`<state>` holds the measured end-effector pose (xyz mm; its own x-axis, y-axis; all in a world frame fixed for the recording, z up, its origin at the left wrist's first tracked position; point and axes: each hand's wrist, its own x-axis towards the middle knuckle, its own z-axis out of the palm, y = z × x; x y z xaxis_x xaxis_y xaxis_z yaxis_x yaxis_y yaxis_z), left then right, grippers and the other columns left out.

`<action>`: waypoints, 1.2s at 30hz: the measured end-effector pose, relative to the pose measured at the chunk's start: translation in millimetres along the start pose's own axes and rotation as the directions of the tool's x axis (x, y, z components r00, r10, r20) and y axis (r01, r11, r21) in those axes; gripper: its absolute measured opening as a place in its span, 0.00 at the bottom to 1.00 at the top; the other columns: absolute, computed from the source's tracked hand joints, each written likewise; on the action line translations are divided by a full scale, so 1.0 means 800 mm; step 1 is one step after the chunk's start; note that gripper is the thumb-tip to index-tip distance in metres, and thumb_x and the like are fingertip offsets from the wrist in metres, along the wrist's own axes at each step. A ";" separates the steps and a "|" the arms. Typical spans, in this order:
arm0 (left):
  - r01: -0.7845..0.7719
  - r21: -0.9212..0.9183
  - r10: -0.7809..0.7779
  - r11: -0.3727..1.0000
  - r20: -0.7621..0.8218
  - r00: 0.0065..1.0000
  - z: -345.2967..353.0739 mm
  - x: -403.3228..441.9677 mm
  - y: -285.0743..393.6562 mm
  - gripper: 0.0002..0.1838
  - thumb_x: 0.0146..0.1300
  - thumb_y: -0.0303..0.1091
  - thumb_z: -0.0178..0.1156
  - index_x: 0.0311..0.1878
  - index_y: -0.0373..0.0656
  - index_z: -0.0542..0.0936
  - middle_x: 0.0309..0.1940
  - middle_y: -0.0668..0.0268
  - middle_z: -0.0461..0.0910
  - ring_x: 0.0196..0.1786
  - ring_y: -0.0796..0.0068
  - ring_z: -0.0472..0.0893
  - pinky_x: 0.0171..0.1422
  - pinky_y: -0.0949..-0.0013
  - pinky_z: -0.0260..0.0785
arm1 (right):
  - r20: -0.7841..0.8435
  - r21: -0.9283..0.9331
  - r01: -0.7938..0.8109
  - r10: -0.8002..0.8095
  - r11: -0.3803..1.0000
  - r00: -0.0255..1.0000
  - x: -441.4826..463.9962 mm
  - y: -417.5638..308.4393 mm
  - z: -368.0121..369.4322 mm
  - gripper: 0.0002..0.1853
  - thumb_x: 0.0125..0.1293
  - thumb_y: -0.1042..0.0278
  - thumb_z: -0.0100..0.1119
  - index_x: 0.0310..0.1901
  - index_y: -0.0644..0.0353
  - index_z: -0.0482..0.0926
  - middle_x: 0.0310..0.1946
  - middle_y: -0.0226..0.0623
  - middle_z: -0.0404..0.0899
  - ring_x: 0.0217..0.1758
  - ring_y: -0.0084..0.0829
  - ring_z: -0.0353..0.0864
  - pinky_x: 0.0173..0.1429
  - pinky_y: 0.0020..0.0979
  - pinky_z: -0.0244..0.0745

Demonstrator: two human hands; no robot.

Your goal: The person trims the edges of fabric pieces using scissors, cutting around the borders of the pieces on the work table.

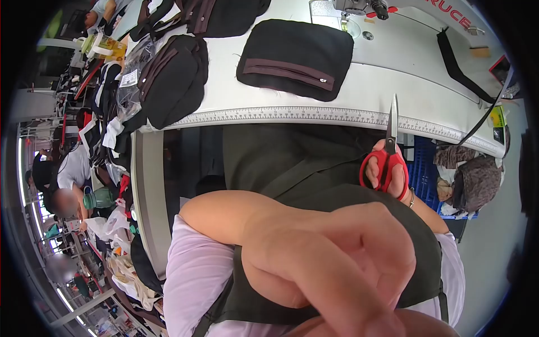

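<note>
My right hand (393, 168) holds red-handled scissors (391, 141) by the handle loops, over my dark apron. The scissors' blades are together and point away from me, across the table's ruler edge. Very near the camera, my left hand (331, 253) is raised, with one finger stretched toward the lens and the others bent. I see nothing held in it; the fingertips are partly out of view. Ahead on the table lies a black fabric panel (297, 48) with a brown zipper strip (289, 73), apart from both hands.
A sewing machine (359, 5) stands at the back right. Stacked black pieces (177, 78) lie to the left. A ruler strip (252, 115) runs along the table's front edge. On the right, a blue crate (422, 168) holds cloth scraps. Other people sit at the far left.
</note>
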<state>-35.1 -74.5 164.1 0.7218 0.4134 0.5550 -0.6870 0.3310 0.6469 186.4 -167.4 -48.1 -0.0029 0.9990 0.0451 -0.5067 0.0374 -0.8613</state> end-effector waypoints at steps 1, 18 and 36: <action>0.086 0.003 -0.086 0.996 0.036 0.996 -0.003 0.003 0.011 0.22 0.72 0.19 0.46 0.62 0.59 0.69 0.52 0.48 0.72 0.44 0.63 0.82 0.70 0.46 0.65 | -0.004 -0.004 -0.001 0.001 1.000 1.000 0.000 0.000 -0.001 0.39 0.70 0.31 0.58 0.63 0.61 0.63 0.29 0.32 0.73 0.23 0.20 0.71 0.29 0.20 0.66; -0.014 0.911 -0.283 -0.412 -0.114 0.952 -0.295 0.036 -0.082 0.28 0.69 0.45 0.63 0.71 0.54 0.74 0.76 0.67 0.67 0.82 0.60 0.58 0.83 0.44 0.50 | -0.090 -0.354 -0.123 0.097 0.927 0.991 0.000 -0.046 0.011 0.42 0.70 0.32 0.59 0.67 0.65 0.64 0.32 0.31 0.75 0.27 0.19 0.73 0.33 0.20 0.69; -0.143 0.911 -0.344 -0.388 0.001 0.939 -0.193 -0.015 -0.125 0.30 0.58 0.34 0.71 0.66 0.51 0.79 0.71 0.62 0.71 0.76 0.56 0.68 0.77 0.44 0.61 | -0.049 -0.503 -0.408 0.446 0.762 0.894 -0.010 -0.120 -0.011 0.45 0.69 0.24 0.48 0.63 0.66 0.66 0.35 0.31 0.76 0.30 0.20 0.78 0.35 0.22 0.74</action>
<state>12.0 18.7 11.8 0.9143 0.2734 0.2988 0.2394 -0.9599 0.1459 242.7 -178.7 29.4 -0.1858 0.9108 -0.3686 0.0487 -0.3661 -0.9293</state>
